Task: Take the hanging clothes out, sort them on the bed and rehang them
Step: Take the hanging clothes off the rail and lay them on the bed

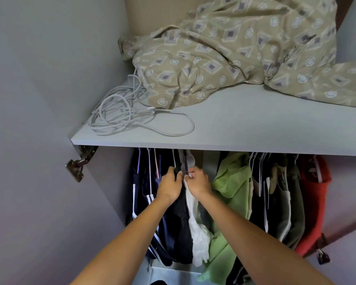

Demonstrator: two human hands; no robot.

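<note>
An open grey wardrobe is filling the view, its shelf carrying a coiled white cable at left and a crumpled beige patterned cover at right. Below the shelf, clothes are hanging in a row: navy striped garments at left, a white garment at centre, then a green garment, dark garments and a red garment. The left hand is gripping dark fabric with curled fingers. Just beside it, the right hand is pinching the white garment near its top.
</note>
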